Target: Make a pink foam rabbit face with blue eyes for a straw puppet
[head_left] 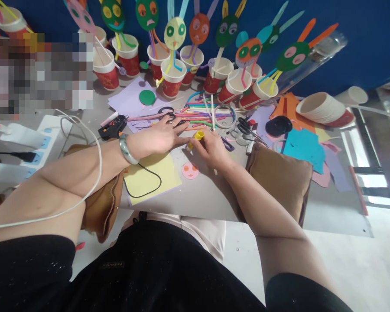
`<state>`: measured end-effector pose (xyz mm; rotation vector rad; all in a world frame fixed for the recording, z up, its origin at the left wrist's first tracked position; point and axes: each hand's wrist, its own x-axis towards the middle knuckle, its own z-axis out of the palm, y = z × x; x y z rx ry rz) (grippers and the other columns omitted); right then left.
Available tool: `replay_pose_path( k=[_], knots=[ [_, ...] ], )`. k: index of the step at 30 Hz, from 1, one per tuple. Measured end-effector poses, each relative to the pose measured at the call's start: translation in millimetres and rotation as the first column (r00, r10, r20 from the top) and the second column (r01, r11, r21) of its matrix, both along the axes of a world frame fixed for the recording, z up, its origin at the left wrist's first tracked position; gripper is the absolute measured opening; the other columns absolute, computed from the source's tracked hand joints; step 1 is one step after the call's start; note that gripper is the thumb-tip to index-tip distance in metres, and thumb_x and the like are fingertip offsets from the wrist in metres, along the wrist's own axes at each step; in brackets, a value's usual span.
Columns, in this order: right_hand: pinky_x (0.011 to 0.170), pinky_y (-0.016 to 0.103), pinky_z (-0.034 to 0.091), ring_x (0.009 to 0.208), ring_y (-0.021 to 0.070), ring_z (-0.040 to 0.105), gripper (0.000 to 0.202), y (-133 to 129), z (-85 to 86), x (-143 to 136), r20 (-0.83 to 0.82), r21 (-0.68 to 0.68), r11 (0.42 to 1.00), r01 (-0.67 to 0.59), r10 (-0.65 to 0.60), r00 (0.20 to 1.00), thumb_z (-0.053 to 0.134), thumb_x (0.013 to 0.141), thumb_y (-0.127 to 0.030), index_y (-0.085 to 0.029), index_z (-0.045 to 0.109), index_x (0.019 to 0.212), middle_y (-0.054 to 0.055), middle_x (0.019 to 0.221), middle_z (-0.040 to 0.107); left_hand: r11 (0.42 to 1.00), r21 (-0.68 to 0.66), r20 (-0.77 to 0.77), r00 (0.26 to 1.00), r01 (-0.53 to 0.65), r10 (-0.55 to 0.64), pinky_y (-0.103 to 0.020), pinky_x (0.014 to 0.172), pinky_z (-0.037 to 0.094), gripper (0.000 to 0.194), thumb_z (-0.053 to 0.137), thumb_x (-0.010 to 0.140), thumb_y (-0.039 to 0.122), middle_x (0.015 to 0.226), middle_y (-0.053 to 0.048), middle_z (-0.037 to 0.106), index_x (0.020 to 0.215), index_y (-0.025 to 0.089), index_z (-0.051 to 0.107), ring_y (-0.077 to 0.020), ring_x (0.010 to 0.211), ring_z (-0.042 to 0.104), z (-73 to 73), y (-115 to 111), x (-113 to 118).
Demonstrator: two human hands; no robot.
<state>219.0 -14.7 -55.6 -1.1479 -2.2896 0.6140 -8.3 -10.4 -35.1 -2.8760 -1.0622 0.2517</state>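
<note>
My left hand (160, 138), with a bangle at the wrist, reaches across the table with its fingers stretched out and apart. Its fingertips are by dark-handled scissors (167, 113) and the near edge of a pile of coloured sticks (203, 116). Between the thumb and fingers of my right hand (212, 149) is a small yellow tube (199, 135), partly hidden by them. One finger of the left hand comes close to this tube; whether it touches is unclear. Just below lies a pink round paper face (190, 170). Yellow paper (152, 182) lies under my left forearm.
Red paper cups (172, 80) with paper animal figures line the back. A hot glue gun (113, 125) and a power strip (47, 143) are at left, and a white cable crosses my left arm. Brown cushions (279, 180) flank me. Stacked cups (323, 110) lie at right.
</note>
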Motion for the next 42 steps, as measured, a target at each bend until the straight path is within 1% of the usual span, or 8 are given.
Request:
replay_pose_path(
  k=[2, 9, 13, 17, 23, 31, 38, 42],
  knots=[
    [0.072, 0.038, 0.039, 0.06, 0.0178, 0.046, 0.042, 0, 2.8, 3, -0.021, -0.028, 1.0, -0.005, 0.005, 1.0, 0.05, 0.102, -0.06, -0.024, 0.05, 0.08, 0.001, 0.065, 0.057, 1.0, 0.001, 0.021, 1.0, -0.001, 0.001, -0.066, 0.116, 0.035, 0.051, 0.034, 0.109, 0.023, 0.169, -0.016, 0.04, 0.154, 0.033, 0.055, -0.0437, 0.153, 0.041, -1.7, 1, -1],
    [0.066, 0.036, 0.041, 0.064, 0.0195, 0.054, 0.051, -2, 8.0, 12, -0.209, -0.016, 0.981, 0.191, -0.19, 0.959, 0.046, 0.101, -0.073, -0.025, 0.054, 0.089, 0.001, 0.069, 0.058, 0.997, -0.068, 0.006, 1.0, -0.024, 0.024, -0.068, 0.117, 0.034, 0.057, 0.036, 0.106, 0.019, 0.173, -0.015, 0.036, 0.158, 0.035, 0.051, -0.0428, 0.156, 0.036, -2.9, 3, -2],
    [0.071, 0.039, 0.044, 0.067, 0.0214, 0.057, 0.051, -1, 1.7, 7, -0.126, 0.05, 0.988, 0.147, -0.14, 0.982, 0.045, 0.102, -0.072, -0.024, 0.056, 0.09, 0.004, 0.07, 0.063, 0.999, -0.038, 0.065, 0.998, -0.018, 0.02, -0.07, 0.121, 0.028, 0.051, 0.037, 0.107, 0.022, 0.172, -0.014, 0.039, 0.152, 0.033, 0.058, -0.0411, 0.156, 0.036, -4.6, 2, -2],
    [0.074, 0.04, 0.044, 0.066, 0.022, 0.058, 0.047, 0, -3.9, 3, -0.065, 0.028, 0.994, 0.108, -0.106, 0.992, 0.044, 0.104, -0.068, -0.025, 0.057, 0.091, 0.004, 0.07, 0.065, 0.998, -0.051, 0.09, 0.995, -0.026, 0.031, -0.07, 0.123, 0.027, 0.047, 0.042, 0.107, 0.025, 0.171, -0.012, 0.041, 0.148, 0.034, 0.062, -0.0412, 0.155, 0.037, -6.1, 3, -2],
    [0.07, 0.036, 0.042, 0.064, 0.0197, 0.054, 0.052, 3, -2.5, 6, -0.029, -0.047, 0.998, 0.052, -0.053, 0.998, 0.044, 0.102, -0.071, -0.023, 0.056, 0.085, 0.004, 0.071, 0.065, 0.995, -0.096, 0.06, 0.998, -0.008, 0.014, -0.069, 0.121, 0.029, 0.056, 0.039, 0.104, 0.019, 0.171, -0.014, 0.04, 0.157, 0.036, 0.052, -0.0415, 0.155, 0.036, 0.5, 5, -3],
    [0.063, 0.034, 0.044, 0.063, 0.0188, 0.058, 0.056, 4, -2.3, 11, -0.173, -0.101, 0.989, 0.111, -0.127, 0.977, 0.044, 0.1, -0.077, -0.024, 0.055, 0.086, 0.002, 0.07, 0.064, 0.996, -0.084, 0.097, 0.995, -0.027, 0.035, -0.065, 0.12, 0.03, 0.056, 0.037, 0.104, 0.018, 0.169, -0.013, 0.042, 0.154, 0.035, 0.055, -0.0398, 0.154, 0.036, -0.8, 3, -3],
    [0.074, 0.039, 0.049, 0.076, 0.0227, 0.066, 0.055, 6, 9.8, 13, -0.094, -0.145, 0.986, -0.084, 0.071, 0.993, 0.038, 0.106, -0.062, -0.023, 0.068, 0.082, 0.008, 0.085, 0.074, 0.996, -0.084, 0.17, 0.985, -0.008, 0.022, -0.064, 0.121, 0.028, 0.054, 0.034, 0.108, 0.024, 0.172, -0.008, 0.039, 0.157, 0.04, 0.049, -0.0352, 0.154, 0.035, -1.7, 1, -6],
    [0.08, 0.039, 0.046, 0.073, 0.0213, 0.06, 0.034, 4, 11.1, 11, -0.035, -0.031, 0.999, -0.028, 0.027, 0.999, 0.047, 0.101, -0.046, -0.024, 0.06, 0.08, 0.005, 0.078, 0.069, 0.996, -0.079, 0.145, 0.989, -0.027, 0.038, -0.067, 0.121, 0.029, 0.053, 0.04, 0.104, 0.023, 0.171, -0.011, 0.04, 0.152, 0.036, 0.057, -0.0398, 0.154, 0.035, -9.1, 4, -5]
  ],
)
